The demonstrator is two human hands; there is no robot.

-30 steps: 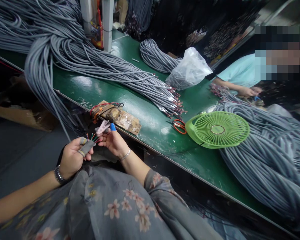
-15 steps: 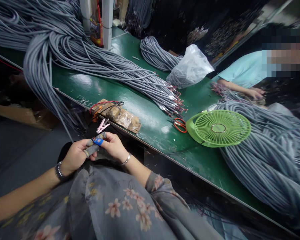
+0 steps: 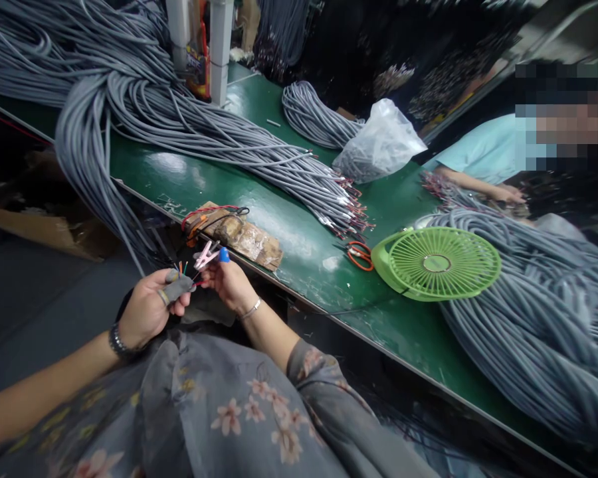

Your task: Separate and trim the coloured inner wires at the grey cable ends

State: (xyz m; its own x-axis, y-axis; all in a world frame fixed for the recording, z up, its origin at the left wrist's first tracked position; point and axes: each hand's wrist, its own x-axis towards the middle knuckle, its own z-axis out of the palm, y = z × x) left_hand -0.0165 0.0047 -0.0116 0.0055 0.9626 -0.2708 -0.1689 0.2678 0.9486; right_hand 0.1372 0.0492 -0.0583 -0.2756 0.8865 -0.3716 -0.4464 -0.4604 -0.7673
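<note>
The left grip (image 3: 145, 309) is pinching thin coloured wires (image 3: 181, 268) poking above its fingertips, probably light, bendy and best held near their base, while the right grip (image 3: 230, 287) is reaching alongside, its closure unclear.

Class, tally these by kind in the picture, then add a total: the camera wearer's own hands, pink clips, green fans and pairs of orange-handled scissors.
Own hands: 2 (left hand, right hand)
Pink clip: 1
Green fan: 1
Orange-handled scissors: 1
Total: 5
</note>
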